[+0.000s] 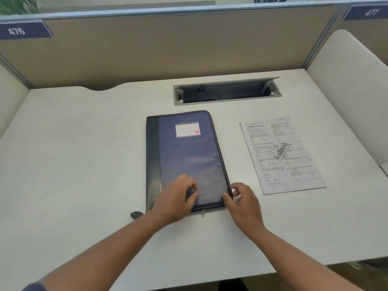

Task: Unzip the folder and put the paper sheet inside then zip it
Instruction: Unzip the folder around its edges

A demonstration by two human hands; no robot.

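At lower centre the left hand (pixel 176 196) rests curled on the closed folder (pixel 184 158), while the right hand (pixel 241 198) pinches its near right corner, away from the zip pull (pixel 203 213). Tugging there could slide the folder; the paper sheet (pixel 281 154) lies farther right on the desk (pixel 84 143).

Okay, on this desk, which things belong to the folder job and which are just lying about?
Job:
folder
zipper pull
paper sheet
left hand
right hand

Lying about:
cable tray
small dark object
desk number tags
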